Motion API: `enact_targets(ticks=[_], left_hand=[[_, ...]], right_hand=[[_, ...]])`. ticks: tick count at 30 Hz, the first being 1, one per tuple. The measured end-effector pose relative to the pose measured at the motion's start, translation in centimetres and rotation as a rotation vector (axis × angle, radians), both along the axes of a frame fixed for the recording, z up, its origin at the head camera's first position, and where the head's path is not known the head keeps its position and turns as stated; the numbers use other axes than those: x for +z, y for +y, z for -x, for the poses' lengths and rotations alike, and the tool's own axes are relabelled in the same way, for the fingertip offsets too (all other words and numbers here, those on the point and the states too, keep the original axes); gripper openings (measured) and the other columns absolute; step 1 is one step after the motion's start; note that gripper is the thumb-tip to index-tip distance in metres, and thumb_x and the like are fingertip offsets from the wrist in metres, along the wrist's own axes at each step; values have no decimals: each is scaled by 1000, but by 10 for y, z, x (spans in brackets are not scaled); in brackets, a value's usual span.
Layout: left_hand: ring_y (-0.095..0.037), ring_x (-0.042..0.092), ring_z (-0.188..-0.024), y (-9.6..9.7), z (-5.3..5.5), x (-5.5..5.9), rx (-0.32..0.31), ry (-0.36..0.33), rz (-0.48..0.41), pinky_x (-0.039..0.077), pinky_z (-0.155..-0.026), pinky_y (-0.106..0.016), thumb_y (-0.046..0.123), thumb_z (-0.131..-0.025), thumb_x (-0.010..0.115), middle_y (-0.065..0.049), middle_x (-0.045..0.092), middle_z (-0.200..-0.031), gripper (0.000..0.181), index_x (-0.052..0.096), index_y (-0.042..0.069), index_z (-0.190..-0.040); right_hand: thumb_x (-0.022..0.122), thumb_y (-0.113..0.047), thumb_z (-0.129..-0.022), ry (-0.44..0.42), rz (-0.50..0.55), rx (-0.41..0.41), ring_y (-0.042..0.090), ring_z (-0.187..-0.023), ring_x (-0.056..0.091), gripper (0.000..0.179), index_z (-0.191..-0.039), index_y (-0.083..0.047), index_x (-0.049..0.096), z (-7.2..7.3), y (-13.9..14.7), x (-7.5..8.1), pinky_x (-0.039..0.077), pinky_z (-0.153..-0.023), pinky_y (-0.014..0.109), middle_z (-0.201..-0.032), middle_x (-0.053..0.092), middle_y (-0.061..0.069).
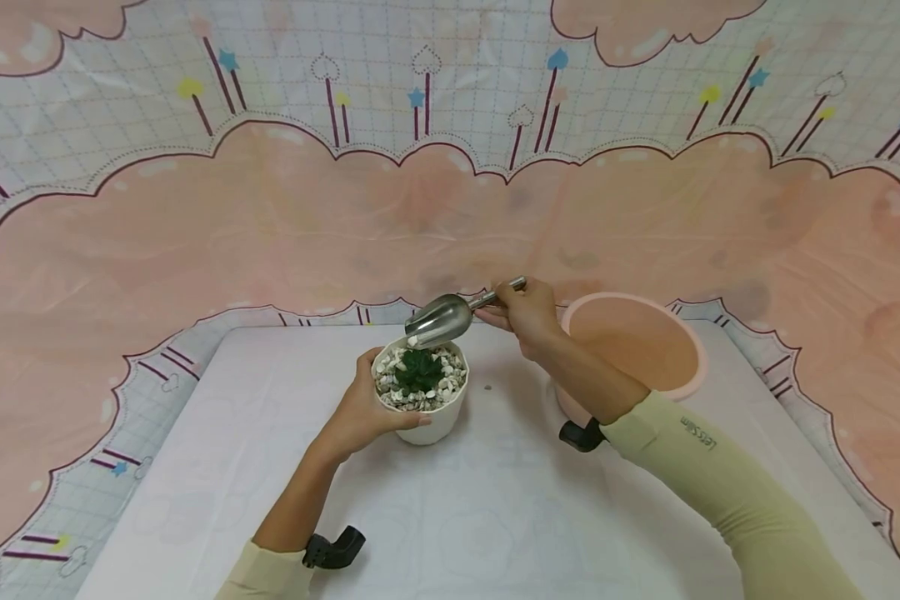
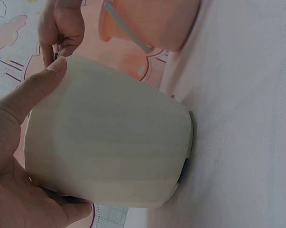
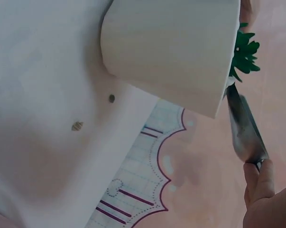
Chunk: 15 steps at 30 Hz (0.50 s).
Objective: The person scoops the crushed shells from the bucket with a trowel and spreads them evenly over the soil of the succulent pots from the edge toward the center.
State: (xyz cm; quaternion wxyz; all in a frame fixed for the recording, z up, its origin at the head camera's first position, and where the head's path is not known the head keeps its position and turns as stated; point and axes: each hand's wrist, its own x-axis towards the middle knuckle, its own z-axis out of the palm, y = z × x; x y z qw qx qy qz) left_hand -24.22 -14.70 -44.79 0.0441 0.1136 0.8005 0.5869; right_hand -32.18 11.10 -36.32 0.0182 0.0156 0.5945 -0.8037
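Note:
A white flowerpot [image 1: 437,423] stands near the middle of the table, filled with pale pebbles [image 1: 450,385] around a dark green succulent [image 1: 418,370]. My left hand [image 1: 367,412] grips the pot from its left side, thumb along the near rim; the left wrist view shows the pot's smooth wall [image 2: 114,133] between thumb and fingers. My right hand [image 1: 528,312] holds a metal scoop [image 1: 442,321] by its handle. Tilted down to the left, the scoop has its lip over the pot's far rim, with a white pebble at the lip. In the right wrist view the scoop [image 3: 244,128] meets the pot's edge.
A pink bucket [image 1: 693,383] stands at the right, behind my right forearm; its grey handle [image 2: 126,26] shows in the left wrist view. Two small pebbles, one dark [image 3: 112,99] and one striped [image 3: 77,126], lie on the white table. A patterned cloth [image 1: 420,208] hangs behind.

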Motion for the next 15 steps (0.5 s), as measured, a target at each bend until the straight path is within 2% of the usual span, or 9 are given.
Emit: enact_targets(ticks=[8, 12, 15], left_hand=[[-38, 42, -144, 1, 1, 3, 7, 3, 15, 36, -115, -57, 19, -73, 97, -23, 36, -158, 120, 16, 5, -160], [-39, 41, -145, 2, -1, 3, 8, 1, 16, 37, -115, -57, 19, -74, 97, -24, 35, -158, 120, 15, 4, -160], [-39, 42, -144, 2, -1, 2, 8, 4, 16, 37, -114, -57, 19, -74, 97, -24, 35, -158, 120, 15, 4, -160]], right_hand=[[53, -6, -111, 56, -1, 34, 16, -77, 78, 11, -105, 4, 53, 0, -2, -1, 61, -84, 32, -118, 66, 35], [54, -7, -110, 88, -13, 37, 16, -77, 77, 11, -106, 3, 53, -3, -2, -1, 61, -83, 32, -112, 70, 30], [55, -7, -110, 114, -17, 28, 16, -77, 77, 12, -107, 4, 55, -6, -1, 0, 61, -83, 33, -102, 73, 20]])
